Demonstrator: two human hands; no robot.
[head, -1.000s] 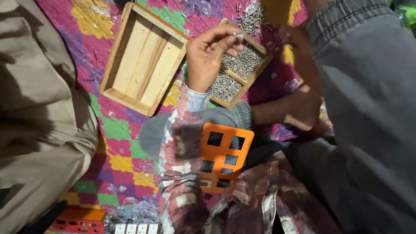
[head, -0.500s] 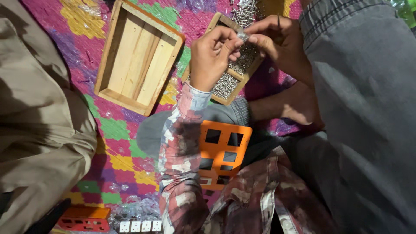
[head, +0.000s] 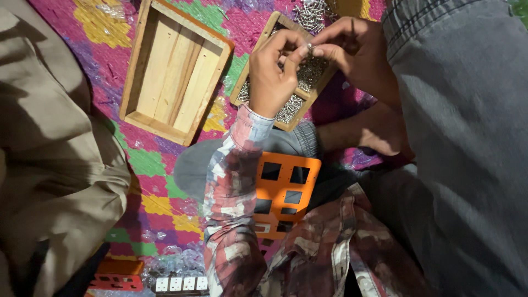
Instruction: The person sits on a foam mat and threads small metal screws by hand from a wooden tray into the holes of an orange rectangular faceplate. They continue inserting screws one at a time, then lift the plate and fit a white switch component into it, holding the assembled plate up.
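My left hand (head: 273, 74), in a patterned sleeve, is raised over a narrow wooden tray of small metal screws (head: 291, 107). Its thumb and forefinger pinch a small screw (head: 309, 47). My right hand (head: 357, 49) meets it from the right, and its fingertips close on the same screw. Both hands hover just above the tray's far half. An orange plastic plate with square cut-outs (head: 286, 192) lies on my lap under the left forearm, partly hidden by it.
An empty wooden tray (head: 176, 71) sits left of the screw tray on a colourful patchwork mat (head: 159, 165). Loose screws (head: 311, 14) lie beyond. A person in beige cloth (head: 55, 165) sits left; grey cloth (head: 467, 137) fills the right. Orange parts (head: 115, 275) and white pieces (head: 179, 283) lie below.
My left hand rose from the screws in the tray. My right hand moved up and left to join it, and both now pinch a screw together.
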